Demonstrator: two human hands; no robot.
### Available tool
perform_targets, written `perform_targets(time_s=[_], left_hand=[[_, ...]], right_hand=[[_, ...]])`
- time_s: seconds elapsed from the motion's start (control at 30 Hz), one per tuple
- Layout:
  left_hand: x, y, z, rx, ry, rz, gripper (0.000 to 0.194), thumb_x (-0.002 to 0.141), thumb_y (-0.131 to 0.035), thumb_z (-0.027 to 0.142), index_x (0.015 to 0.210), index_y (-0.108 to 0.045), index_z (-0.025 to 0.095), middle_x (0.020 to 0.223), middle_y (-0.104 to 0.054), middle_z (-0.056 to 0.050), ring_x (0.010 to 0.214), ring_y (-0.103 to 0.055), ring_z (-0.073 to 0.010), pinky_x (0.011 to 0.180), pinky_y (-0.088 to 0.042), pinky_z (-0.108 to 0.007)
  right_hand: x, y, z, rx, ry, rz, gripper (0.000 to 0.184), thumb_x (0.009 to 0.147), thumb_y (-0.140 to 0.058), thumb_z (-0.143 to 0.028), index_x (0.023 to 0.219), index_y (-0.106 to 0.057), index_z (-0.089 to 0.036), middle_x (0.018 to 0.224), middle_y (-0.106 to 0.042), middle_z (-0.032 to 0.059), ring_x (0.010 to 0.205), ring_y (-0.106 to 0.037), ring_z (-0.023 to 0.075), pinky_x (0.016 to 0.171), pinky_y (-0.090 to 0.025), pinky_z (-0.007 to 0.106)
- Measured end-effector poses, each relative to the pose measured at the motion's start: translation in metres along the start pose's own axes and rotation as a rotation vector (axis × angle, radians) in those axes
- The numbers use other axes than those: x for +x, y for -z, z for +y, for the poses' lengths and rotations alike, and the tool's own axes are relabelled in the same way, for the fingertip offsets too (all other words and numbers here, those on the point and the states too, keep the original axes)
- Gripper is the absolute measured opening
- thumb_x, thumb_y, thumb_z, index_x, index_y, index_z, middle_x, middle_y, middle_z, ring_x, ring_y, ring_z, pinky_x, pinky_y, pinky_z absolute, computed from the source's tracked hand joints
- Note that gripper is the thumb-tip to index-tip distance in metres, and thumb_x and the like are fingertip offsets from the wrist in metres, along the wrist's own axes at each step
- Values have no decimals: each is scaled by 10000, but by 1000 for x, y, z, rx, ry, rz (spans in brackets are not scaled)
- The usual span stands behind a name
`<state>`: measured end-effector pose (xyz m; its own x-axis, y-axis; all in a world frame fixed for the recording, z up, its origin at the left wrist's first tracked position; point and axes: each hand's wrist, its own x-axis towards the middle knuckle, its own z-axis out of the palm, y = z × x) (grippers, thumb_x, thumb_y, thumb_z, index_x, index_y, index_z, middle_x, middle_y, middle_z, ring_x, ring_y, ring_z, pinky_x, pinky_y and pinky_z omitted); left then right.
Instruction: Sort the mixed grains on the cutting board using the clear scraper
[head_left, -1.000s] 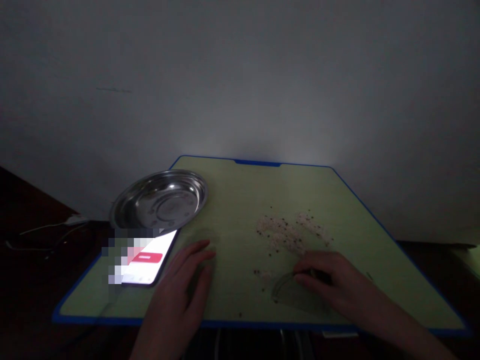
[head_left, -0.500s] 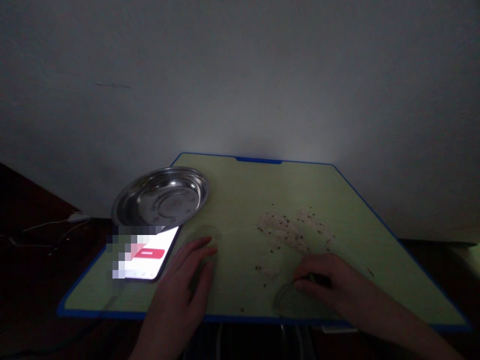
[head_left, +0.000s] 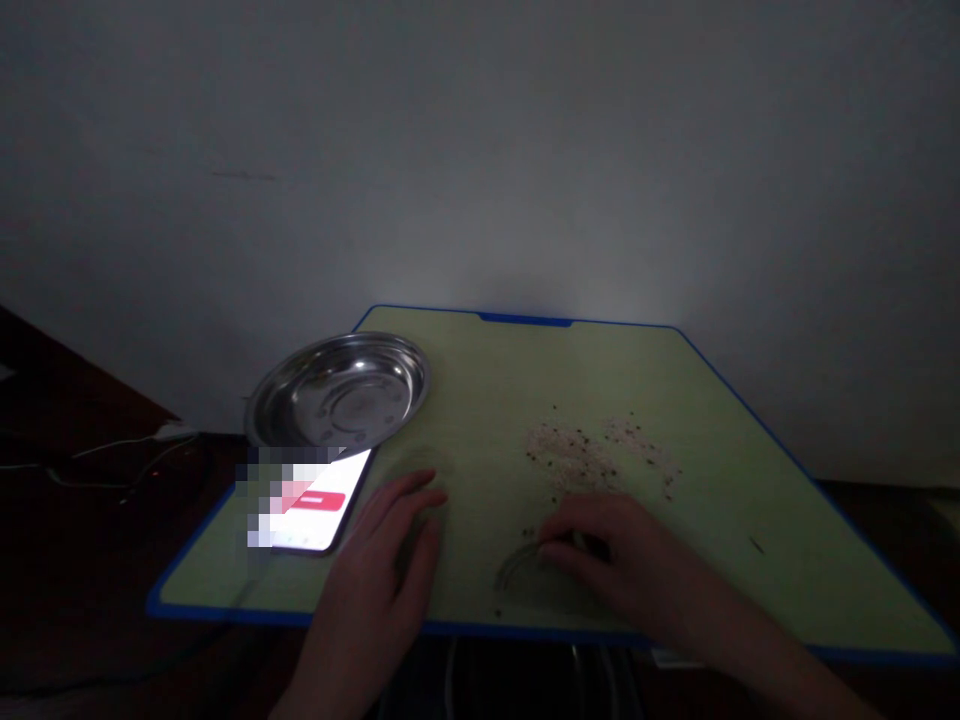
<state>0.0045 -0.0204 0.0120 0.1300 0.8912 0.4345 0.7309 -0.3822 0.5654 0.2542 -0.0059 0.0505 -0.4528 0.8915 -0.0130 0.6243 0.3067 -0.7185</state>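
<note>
A small green table (head_left: 487, 400) with a blue rim stands against a grey wall. A patch of pale grains mixed with dark specks (head_left: 592, 455) is scattered right of its centre. My right hand (head_left: 607, 555) rests on the table just in front of the grains, fingers curled and pressed on a small clear round dish (head_left: 525, 580) that is hard to make out. My left hand (head_left: 390, 550) lies flat on the table, fingers stretched forward, beside a lit phone (head_left: 315, 500). A shallow steel bowl (head_left: 339, 393) sits at the back left.
The room is dim. Cables (head_left: 97, 455) trail on the dark surface left of the table. A few dark specks (head_left: 756, 545) lie apart on the table's right side. The wall rises right behind the table's far edge.
My right hand has slid left along the front of the table together with the clear dish. The left hand stays put. The camera has turned slightly.
</note>
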Motion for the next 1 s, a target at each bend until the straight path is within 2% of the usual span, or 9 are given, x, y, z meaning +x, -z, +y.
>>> perform_targets(time_s=[0.23,0.43,0.67,0.83,1.0], left_hand=[[1,1,0,2,-3,-8,211,942,-493,277,1103,-629,281,1253,-663,-61,1153,-641,-263,923,-556,-523],[0,0,0,4,-20,-2,213,943,-490,269,1113,-617,286,1265,-656,-60,1157,-641,-261,912,-565,-515],[0,0,-1,6,-24,2,214,940,-487,273,1102,-627,282,1246,-667,-59,1132,-656,-260,896,-577,-491],[1,1,0,7,-19,15,213,938,-491,287,1091,-638,285,1236,-677,-58,1118,-664,-266,882,-582,-500],[1,1,0,-2,-21,10,209,938,-489,281,1089,-634,287,1233,-677,-59,1117,-664,-263,881,-581,-510]], right_hand=[[2,-2,-6,5,0,-87,150,872,-635,-147,793,-740,-218,754,-713,-4,708,-637,144,662,-433,267],[-2,1,-4,10,-17,-93,142,879,-626,-175,808,-735,-233,779,-714,-4,734,-641,157,683,-447,281],[-14,20,16,-36,-105,44,194,920,-558,-286,811,-707,-229,784,-700,19,747,-636,187,671,-455,311],[-19,23,26,-51,-110,61,221,920,-527,-278,804,-705,-219,757,-695,26,718,-632,185,648,-452,309],[-16,24,26,-68,-114,76,228,908,-520,-281,792,-706,-222,766,-707,36,697,-629,186,628,-450,311]])
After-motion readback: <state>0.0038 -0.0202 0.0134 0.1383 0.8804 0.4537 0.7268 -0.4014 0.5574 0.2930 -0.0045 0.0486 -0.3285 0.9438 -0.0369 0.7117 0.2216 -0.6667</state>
